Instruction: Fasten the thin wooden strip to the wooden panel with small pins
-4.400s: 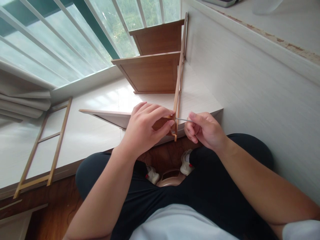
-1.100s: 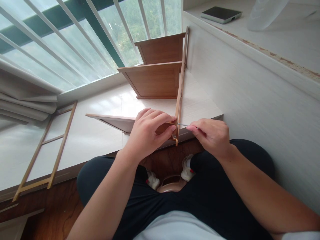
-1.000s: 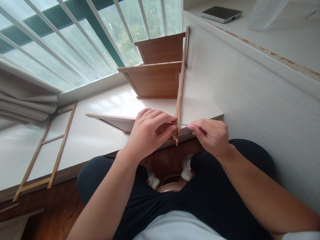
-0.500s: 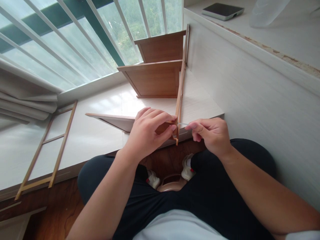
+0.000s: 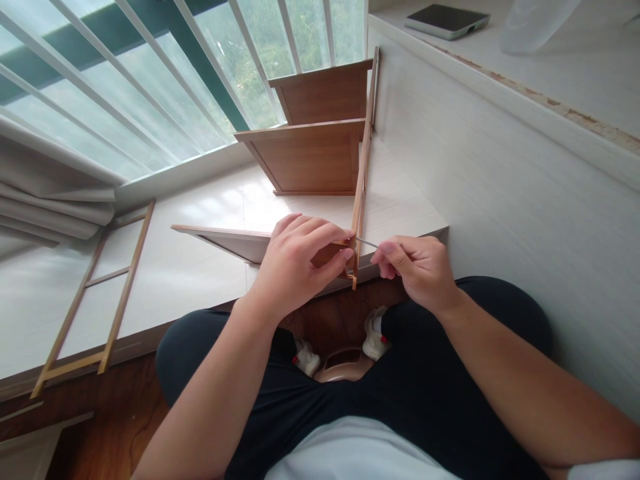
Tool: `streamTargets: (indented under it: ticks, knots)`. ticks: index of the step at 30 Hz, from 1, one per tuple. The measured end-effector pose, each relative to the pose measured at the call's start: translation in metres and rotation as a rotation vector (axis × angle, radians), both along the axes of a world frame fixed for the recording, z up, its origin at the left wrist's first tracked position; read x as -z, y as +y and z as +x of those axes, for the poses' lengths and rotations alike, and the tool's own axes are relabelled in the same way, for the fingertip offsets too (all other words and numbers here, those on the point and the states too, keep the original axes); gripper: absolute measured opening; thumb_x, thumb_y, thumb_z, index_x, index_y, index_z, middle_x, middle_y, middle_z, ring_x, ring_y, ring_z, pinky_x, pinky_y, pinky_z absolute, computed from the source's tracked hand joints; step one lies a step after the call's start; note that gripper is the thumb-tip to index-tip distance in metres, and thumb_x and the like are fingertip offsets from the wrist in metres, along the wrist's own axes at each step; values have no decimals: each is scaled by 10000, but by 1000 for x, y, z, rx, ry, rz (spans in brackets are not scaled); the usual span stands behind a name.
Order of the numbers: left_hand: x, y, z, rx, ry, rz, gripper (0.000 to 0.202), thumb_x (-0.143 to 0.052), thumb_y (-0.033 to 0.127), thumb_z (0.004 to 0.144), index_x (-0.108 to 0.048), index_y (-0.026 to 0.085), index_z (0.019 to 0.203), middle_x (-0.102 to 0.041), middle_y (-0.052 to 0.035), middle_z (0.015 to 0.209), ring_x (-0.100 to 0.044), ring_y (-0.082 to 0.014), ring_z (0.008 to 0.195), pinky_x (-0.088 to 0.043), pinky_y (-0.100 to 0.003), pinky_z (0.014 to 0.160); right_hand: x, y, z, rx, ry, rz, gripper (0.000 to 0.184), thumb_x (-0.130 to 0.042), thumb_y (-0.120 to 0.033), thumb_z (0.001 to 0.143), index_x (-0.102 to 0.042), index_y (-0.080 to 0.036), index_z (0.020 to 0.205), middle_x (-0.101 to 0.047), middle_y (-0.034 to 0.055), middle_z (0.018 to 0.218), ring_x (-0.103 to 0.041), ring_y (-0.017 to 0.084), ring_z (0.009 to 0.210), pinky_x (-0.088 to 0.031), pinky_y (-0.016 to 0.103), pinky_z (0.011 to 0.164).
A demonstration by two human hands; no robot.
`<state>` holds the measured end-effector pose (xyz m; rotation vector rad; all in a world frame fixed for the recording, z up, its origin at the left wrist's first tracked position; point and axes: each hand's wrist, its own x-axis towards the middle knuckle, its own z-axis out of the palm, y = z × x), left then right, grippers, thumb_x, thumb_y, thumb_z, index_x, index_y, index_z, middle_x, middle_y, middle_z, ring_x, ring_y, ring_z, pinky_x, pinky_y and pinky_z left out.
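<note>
A wooden shelf unit lies on its side on the white ledge (image 5: 200,267), with brown shelf boards (image 5: 310,157) joined to a thin upright side frame (image 5: 361,167). My left hand (image 5: 295,263) is closed around the nearest shelf board (image 5: 225,241) where it meets the frame's lower end. My right hand (image 5: 417,270) pinches a thin metal hex key (image 5: 367,243) whose tip sits in the frame just beside my left fingertips.
A second ladder-like side frame (image 5: 95,293) lies flat on the ledge at left. A white cabinet wall (image 5: 500,187) rises at right, with a tablet (image 5: 446,19) on top. Window bars and a curtain (image 5: 55,200) stand behind. My knees and a stool (image 5: 343,365) are below.
My right hand has turned the hex key in small twists at the same spot on the frame. My left hand has kept its hold on the shelf board.
</note>
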<state>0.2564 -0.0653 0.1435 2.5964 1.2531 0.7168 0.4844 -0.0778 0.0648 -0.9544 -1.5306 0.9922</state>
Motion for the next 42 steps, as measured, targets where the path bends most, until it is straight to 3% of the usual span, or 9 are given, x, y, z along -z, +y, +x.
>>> streamTargets:
  ticks: [3,6,12,21,31,42]
  knots:
    - [0,0,0,-1,-2,-2,140,-639,333,1028,-724,246,1096,-815,-19,1083,-727,-209,1035,-447,-408,1062,0,4,5,-2,-50,102,405,-617,-449,1081,-754,-192,800,-660,-10,620,-585,105,545,-452,240,579]
    - [0,0,0,-8,3,-8,144,-632,339,1031,-726,253,1099,-815,-20,1094,-728,-209,1043,-445,-405,1072,-2,6,7,-7,-104,150,424,-605,-423,1091,-700,-193,747,-644,-16,610,-575,103,547,-436,242,587]
    - [-1,0,0,-12,15,-12,156,-624,348,1034,-729,253,1102,-812,-23,1096,-721,-209,1042,-443,-401,1073,-6,6,8,-12,-138,144,502,-577,-424,1104,-618,-192,660,-607,-17,586,-541,101,537,-413,251,591]
    - [1,-2,-2,-12,-91,4,203,-591,293,1054,-774,216,1096,-810,-51,1030,-690,-201,927,-509,-386,984,-5,5,7,0,-173,128,506,-572,-463,1099,-632,-195,675,-615,-12,584,-539,110,526,-414,263,576]
    - [-1,7,-5,-5,-20,-37,254,-553,306,1077,-795,238,1043,-799,-45,1048,-696,-201,962,-512,-357,945,-6,7,7,49,-212,201,507,-556,-493,1101,-633,-206,690,-622,-6,581,-546,117,515,-423,266,572]
    - [0,-11,4,-164,69,40,241,-560,291,1058,-800,264,1064,-811,-16,1006,-721,-180,883,-509,-299,789,-3,7,7,138,-296,297,473,-559,-491,1100,-678,-205,742,-648,6,598,-582,129,538,-427,275,579]
